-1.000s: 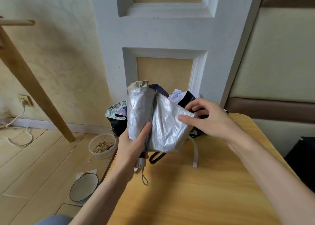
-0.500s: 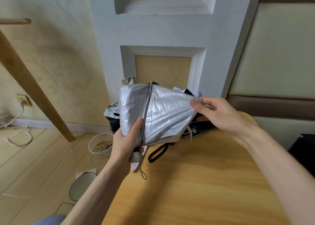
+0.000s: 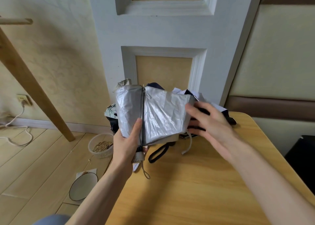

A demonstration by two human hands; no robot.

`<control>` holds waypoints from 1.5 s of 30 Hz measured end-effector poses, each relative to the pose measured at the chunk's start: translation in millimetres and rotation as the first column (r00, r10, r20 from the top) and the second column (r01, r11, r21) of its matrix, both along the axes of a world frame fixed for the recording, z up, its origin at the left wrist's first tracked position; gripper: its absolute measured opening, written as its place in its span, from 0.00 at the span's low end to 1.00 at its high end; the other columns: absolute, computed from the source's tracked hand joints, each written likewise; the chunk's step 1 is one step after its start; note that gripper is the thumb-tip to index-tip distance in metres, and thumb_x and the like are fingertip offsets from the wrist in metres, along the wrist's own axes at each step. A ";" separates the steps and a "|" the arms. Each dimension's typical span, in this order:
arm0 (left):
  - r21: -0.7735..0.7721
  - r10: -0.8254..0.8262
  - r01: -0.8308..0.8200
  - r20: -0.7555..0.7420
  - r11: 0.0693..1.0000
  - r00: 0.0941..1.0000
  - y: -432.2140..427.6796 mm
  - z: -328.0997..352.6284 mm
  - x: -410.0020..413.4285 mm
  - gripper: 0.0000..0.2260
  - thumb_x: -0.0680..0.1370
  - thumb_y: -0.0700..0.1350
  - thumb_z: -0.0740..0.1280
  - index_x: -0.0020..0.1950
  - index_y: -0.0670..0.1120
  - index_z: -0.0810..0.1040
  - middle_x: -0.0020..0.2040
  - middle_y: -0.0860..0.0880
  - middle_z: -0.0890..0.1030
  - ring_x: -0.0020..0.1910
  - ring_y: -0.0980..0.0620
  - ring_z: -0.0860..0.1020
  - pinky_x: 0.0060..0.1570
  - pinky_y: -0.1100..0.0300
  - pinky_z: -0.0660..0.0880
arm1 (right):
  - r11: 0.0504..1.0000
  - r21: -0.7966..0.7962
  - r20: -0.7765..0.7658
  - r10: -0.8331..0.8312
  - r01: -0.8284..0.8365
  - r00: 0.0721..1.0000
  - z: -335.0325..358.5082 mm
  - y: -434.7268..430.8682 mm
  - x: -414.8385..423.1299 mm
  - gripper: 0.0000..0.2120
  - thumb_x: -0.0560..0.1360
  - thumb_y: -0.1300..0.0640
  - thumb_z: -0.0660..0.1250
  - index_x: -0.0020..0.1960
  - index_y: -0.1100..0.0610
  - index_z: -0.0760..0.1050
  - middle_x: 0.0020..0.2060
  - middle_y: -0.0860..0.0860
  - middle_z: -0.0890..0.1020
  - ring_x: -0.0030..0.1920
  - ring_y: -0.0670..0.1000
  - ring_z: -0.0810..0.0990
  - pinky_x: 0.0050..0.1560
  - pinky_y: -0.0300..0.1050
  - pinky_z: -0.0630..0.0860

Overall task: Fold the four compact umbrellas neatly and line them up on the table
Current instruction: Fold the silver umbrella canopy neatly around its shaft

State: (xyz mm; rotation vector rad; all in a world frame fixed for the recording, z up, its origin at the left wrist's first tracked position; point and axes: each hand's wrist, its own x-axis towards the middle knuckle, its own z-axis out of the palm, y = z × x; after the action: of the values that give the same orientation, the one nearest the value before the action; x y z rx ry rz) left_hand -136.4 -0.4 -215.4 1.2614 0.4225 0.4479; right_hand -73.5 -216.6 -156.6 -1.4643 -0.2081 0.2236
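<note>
While the left hand (image 3: 127, 144) grips the silver umbrella (image 3: 153, 115) steady for pleating, the right hand (image 3: 209, 122) hovers spread. Contact is unclear.

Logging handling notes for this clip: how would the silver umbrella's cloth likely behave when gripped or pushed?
Probably floppy: the cloth of the silver umbrella is creased and sagging. Likely light, since the left hand holds it up. The shiny cloth may slip.

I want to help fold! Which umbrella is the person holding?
The silver umbrella: the left hand grips it near its handle, above the table. The others, a patterned one and dark ones, lie heaped behind it.
</note>
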 end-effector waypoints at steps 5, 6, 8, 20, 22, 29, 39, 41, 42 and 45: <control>0.049 0.080 -0.081 0.027 0.996 0.996 7.1 1.3 -0.5 0.18 0.79 0.54 0.74 0.62 0.44 0.80 0.44 0.46 0.83 0.27 0.55 0.80 0.24 0.59 0.77 | 0.982 -0.189 0.036 -0.016 0.023 0.999 -18.1 8.5 -3.0 0.18 0.73 0.61 0.80 0.61 0.61 0.82 0.45 0.54 0.89 0.45 0.51 0.89 0.49 0.41 0.85; 0.049 0.093 -0.095 0.031 0.994 0.995 7.6 1.1 -0.8 0.17 0.79 0.54 0.74 0.61 0.44 0.80 0.43 0.46 0.83 0.26 0.55 0.79 0.24 0.59 0.76 | 0.985 -0.165 0.053 -0.042 0.050 0.998 -18.8 8.4 -2.7 0.17 0.72 0.61 0.80 0.60 0.61 0.83 0.44 0.55 0.89 0.43 0.50 0.88 0.47 0.39 0.84; 0.037 0.107 -0.108 0.032 0.993 0.994 7.6 1.2 -1.1 0.17 0.79 0.54 0.74 0.61 0.45 0.80 0.43 0.46 0.83 0.26 0.55 0.79 0.24 0.59 0.76 | 0.986 -0.149 0.077 -0.059 0.070 0.995 -19.5 9.2 -1.3 0.16 0.70 0.59 0.82 0.57 0.59 0.85 0.44 0.54 0.89 0.41 0.49 0.85 0.46 0.39 0.82; 0.165 -0.039 0.038 0.007 0.986 0.999 9.9 -4.1 0.2 0.35 0.67 0.67 0.78 0.64 0.44 0.78 0.46 0.44 0.83 0.28 0.54 0.79 0.27 0.59 0.76 | 0.993 -0.056 0.108 -0.096 0.102 0.990 7.9 28.7 -9.6 0.05 0.79 0.56 0.74 0.54 0.54 0.86 0.47 0.49 0.90 0.50 0.49 0.89 0.56 0.45 0.82; 0.248 -0.169 0.170 -0.024 0.954 0.985 12.6 -4.4 2.6 0.42 0.63 0.71 0.79 0.65 0.44 0.75 0.49 0.42 0.83 0.31 0.52 0.80 0.30 0.55 0.79 | 0.996 -0.040 0.130 -0.075 0.081 0.989 19.8 32.1 -11.3 0.03 0.79 0.56 0.74 0.52 0.54 0.86 0.46 0.50 0.90 0.49 0.49 0.89 0.52 0.42 0.82; 0.548 -0.530 0.444 -0.002 0.708 0.848 -3.8 -4.9 -1.3 0.42 0.65 0.48 0.86 0.75 0.50 0.71 0.61 0.54 0.82 0.55 0.55 0.82 0.55 0.55 0.81 | 0.993 -0.112 0.167 0.061 -0.042 0.984 54.3 73.7 -10.3 0.05 0.78 0.63 0.72 0.48 0.65 0.86 0.42 0.61 0.88 0.42 0.57 0.89 0.45 0.47 0.87; 0.411 -0.475 0.456 -0.061 0.789 0.878 -11.0 -8.5 -10.1 0.16 0.80 0.48 0.76 0.64 0.49 0.75 0.40 0.48 0.79 0.25 0.55 0.72 0.25 0.60 0.72 | 0.959 -0.282 0.287 0.107 -0.022 0.952 51.9 100.2 11.7 0.06 0.80 0.64 0.72 0.56 0.60 0.85 0.46 0.58 0.88 0.44 0.52 0.89 0.46 0.42 0.86; 0.418 -0.479 0.451 -0.042 0.789 0.877 -9.3 -6.2 -9.9 0.11 0.81 0.47 0.75 0.60 0.49 0.76 0.39 0.47 0.78 0.26 0.52 0.71 0.25 0.58 0.71 | 0.952 -0.270 0.479 0.001 0.146 0.878 55.9 82.6 20.3 0.07 0.78 0.66 0.73 0.53 0.58 0.86 0.44 0.53 0.89 0.45 0.47 0.88 0.48 0.39 0.84; 0.418 -0.481 0.448 -0.029 0.791 0.876 -8.2 -5.3 -9.4 0.10 0.81 0.46 0.74 0.58 0.49 0.77 0.39 0.47 0.78 0.26 0.50 0.71 0.25 0.58 0.71 | 0.929 -0.316 0.545 0.013 0.192 0.838 58.2 73.0 24.7 0.07 0.77 0.64 0.75 0.52 0.54 0.87 0.45 0.49 0.89 0.47 0.44 0.87 0.52 0.40 0.83; 0.387 -0.489 0.450 0.001 0.805 0.872 -5.9 -4.2 -7.7 0.10 0.81 0.46 0.74 0.58 0.46 0.78 0.39 0.50 0.79 0.29 0.48 0.72 0.25 0.56 0.72 | 0.835 -0.535 0.506 0.194 0.130 0.840 61.0 45.8 32.3 0.11 0.75 0.49 0.79 0.56 0.44 0.85 0.53 0.41 0.86 0.58 0.37 0.82 0.59 0.38 0.76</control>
State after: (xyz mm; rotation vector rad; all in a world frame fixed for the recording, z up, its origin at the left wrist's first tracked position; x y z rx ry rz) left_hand -144.1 -6.3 -219.6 1.6507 -0.0832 0.1635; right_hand -41.2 -170.7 -95.7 -2.0926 -0.6814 -0.1354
